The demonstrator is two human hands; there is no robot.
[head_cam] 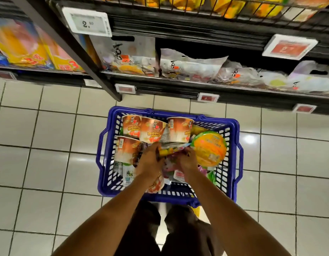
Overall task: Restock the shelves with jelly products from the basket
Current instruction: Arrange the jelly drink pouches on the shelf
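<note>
Both hands down in the blue basket (178, 194) on a tiled floor. Left hand (150, 159) and right hand (187, 161) each have fingers curled round one end of a bright jelly packet (171, 150), which is held between them. Orange cups (152, 129) sit just beyond and left of the grip. Round orange-lidded tub (210, 150) just right of it (print blurred). Shelf of pale bags (189, 68) well beyond

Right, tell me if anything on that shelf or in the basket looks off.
The lower shelf is untidy: one jelly bag stands upright at the left, the other bags lie slumped and crumpled. In the basket the cups lie tipped, jumbled. Left hand and right hand grip a pouch there. Nothing looks spilled.
</note>
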